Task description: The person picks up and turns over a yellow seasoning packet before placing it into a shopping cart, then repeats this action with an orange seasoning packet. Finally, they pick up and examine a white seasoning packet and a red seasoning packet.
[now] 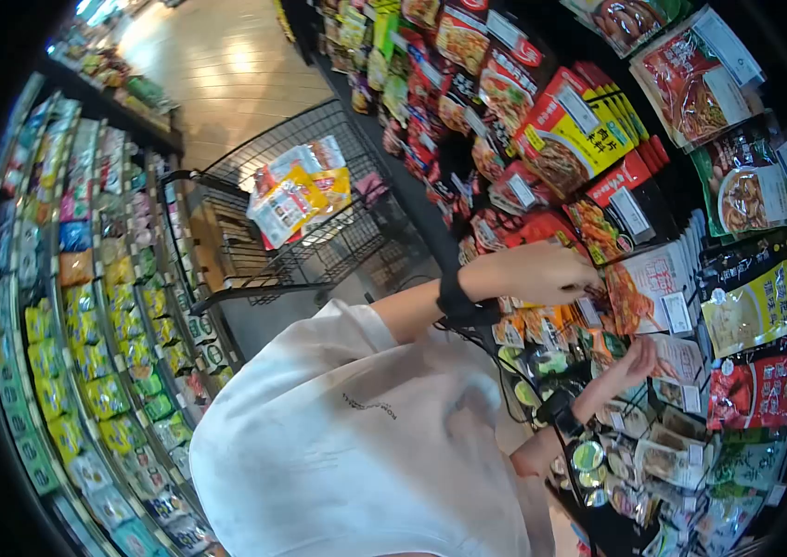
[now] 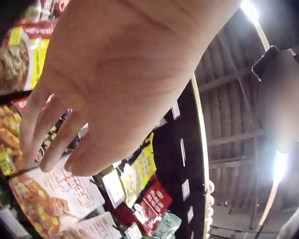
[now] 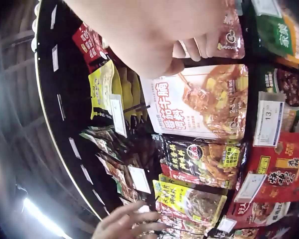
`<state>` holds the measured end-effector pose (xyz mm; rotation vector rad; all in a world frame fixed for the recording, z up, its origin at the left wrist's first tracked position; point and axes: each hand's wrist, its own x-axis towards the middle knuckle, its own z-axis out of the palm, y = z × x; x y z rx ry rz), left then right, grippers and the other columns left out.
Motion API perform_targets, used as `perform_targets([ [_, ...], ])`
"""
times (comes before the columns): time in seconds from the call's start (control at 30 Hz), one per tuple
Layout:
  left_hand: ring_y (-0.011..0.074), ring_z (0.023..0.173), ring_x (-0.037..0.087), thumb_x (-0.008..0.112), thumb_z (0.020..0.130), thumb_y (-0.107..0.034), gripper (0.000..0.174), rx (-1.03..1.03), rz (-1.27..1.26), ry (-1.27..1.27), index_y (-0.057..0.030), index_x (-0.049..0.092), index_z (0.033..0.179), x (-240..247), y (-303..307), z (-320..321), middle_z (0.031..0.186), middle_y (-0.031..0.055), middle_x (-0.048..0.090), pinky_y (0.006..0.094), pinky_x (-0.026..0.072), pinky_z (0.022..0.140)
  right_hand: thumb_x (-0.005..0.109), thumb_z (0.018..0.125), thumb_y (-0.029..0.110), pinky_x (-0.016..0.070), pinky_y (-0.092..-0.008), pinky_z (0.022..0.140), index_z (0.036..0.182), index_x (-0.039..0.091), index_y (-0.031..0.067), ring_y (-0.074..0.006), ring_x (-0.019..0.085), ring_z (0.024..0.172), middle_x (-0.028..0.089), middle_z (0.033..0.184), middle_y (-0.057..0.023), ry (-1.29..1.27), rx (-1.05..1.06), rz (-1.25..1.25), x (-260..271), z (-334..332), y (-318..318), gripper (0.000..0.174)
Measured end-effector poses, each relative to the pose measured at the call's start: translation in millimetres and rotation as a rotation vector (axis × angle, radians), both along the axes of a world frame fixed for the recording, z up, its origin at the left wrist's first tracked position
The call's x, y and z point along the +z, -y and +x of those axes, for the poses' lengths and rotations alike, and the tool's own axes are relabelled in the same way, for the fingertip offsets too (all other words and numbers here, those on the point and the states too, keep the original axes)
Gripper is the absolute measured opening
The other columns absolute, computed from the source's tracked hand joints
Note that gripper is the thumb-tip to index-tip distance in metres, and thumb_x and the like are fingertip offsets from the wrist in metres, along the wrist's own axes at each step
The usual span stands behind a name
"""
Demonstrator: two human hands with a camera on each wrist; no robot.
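White pouch [image 1: 646, 290], printed with a red dish, hangs on the display rack [image 2: 189, 129] among other packets. It has the red-and-yellow boxes [image 1: 572, 139] on one side and a matching white pouch [image 3: 194, 102] on the other.

Your left hand [image 1: 551, 271] is the nearer one. Its fingertips lie at the pouch's near edge, and the pouch body extends on from them, away from your wrist. This grip is apart: the fingers [image 2: 52, 132] are extended and close together, the thumb is out of view, and nothing is clamped. The left forearm reaches out from your sleeve toward the rack.

Your right hand [image 1: 639, 357] sits further along the rack, nearer your body, beside the matching pouch. Its fingers are curled at that pouch's edge, and you cannot tell whether this grip pinches it.

A shopping cart [image 1: 347, 246] stands beyond your left arm.
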<state>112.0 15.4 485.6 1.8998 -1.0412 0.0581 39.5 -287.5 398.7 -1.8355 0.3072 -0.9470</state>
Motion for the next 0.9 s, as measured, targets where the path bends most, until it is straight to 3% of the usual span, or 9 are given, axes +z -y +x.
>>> perform_targets([
  [0.1,0.0294,0.09,0.068,0.058,0.094,-0.015,0.025,0.156,0.126,-0.171,-0.004,0.064,0.115,-2,-48,-20,0.096,0.0154,0.068,0.0393,0.054,0.078,0.054,0.102,0.014,0.045,-0.0416,0.106,0.125,0.052,-0.005,-0.0271,0.057,0.12,0.06,0.127,-0.0182,-0.023,0.071,0.256,7,-42,-16,0.03],
  [0.17,0.0226,0.088,0.068,0.059,0.095,-0.012,0.025,0.343,-0.029,-0.261,-0.0016,0.064,0.117,-30,-78,-38,0.097,0.0145,0.069,0.0343,0.054,0.079,0.051,0.103,0.017,0.0473,-0.0396,0.101,0.121,0.055,-0.0039,-0.0245,0.059,0.113,0.061,0.121,-0.0144,-0.094,0.133,0.355,-3,-65,-9,0.027],
  [0.3,0.0205,0.08,0.067,0.06,0.091,-0.011,0.023,0.748,-0.155,-0.373,0.0019,0.065,0.11,-55,-132,-100,0.087,0.0122,0.068,0.0333,0.0538,0.073,0.052,0.104,0.02,0.0472,-0.0333,0.093,0.114,0.058,0.0006,-0.0187,0.06,0.098,0.061,0.104,-0.0083,-0.177,0.262,0.423,-28,-95,0,0.023],
  [0.37,0.0178,0.08,0.066,0.06,0.091,-0.01,0.024,0.913,-0.08,-0.373,0.0023,0.066,0.11,-58,-156,-133,0.085,0.0103,0.068,0.0325,0.0539,0.074,0.052,0.104,0.021,0.0465,-0.0337,0.092,0.113,0.059,0.0009,-0.0182,0.06,0.098,0.062,0.102,-0.0076,-0.278,0.265,0.472,-53,-101,6,0.023],
  [0.43,0.0134,0.089,0.067,0.056,0.099,-0.015,0.025,1.023,0.02,-0.436,0.0013,0.066,0.115,-66,-185,-161,0.1,0.0084,0.071,0.0278,0.0531,0.078,0.051,0.104,0.022,0.0465,-0.0334,0.091,0.111,0.059,0.0005,-0.0177,0.06,0.097,0.062,0.101,-0.007,-0.308,0.324,0.48,-70,-104,1,0.024],
  [0.5,0.0138,0.088,0.068,0.055,0.099,-0.015,0.026,1.1,-0.092,-0.475,0.0022,0.065,0.115,-63,-206,-189,0.098,0.0091,0.071,0.0282,0.0534,0.077,0.051,0.105,0.022,0.0473,-0.0334,0.089,0.113,0.061,0.0002,-0.0175,0.061,0.095,0.064,0.1,-0.0079,-0.303,0.431,0.502,-82,-98,-11,0.025],
  [0.53,0.0144,0.075,0.065,0.057,0.092,-0.011,0.025,1.193,-0.142,-0.403,0.0041,0.066,0.11,-53,-210,-204,0.087,0.0098,0.069,0.0288,0.0524,0.07,0.05,0.105,0.022,0.0475,-0.0331,0.088,0.114,0.061,0.0004,-0.0175,0.061,0.094,0.065,0.1,-0.008,-0.334,0.457,0.517,-84,-93,-21,0.026],
  [0.7,0.0126,0.076,0.066,0.061,0.094,-0.015,0.027,1.485,-0.432,-0.305,0.0052,0.066,0.111,-73,-273,-273,0.087,0.0081,0.069,0.0256,0.0513,0.061,0.046,0.107,0.024,0.0497,-0.0316,0.086,0.12,0.06,0.0013,-0.0169,0.063,0.095,0.067,0.101,-0.0079,-0.423,0.676,0.51,-82,-58,-90,0.03],
  [0.9,0.0234,0.096,0.067,0.065,0.092,-0.019,0.036,1.904,-0.334,-0.236,0.0015,0.063,0.122,-115,-365,-343,0.105,0.0159,0.069,0.0348,0.0527,0.084,0.047,0.107,0.027,0.0519,-0.0285,0.085,0.115,0.062,0.0009,-0.0143,0.066,0.091,0.068,0.094,-0.0064,-0.517,1.032,0.4,-45,-29,-192,0.031],
])
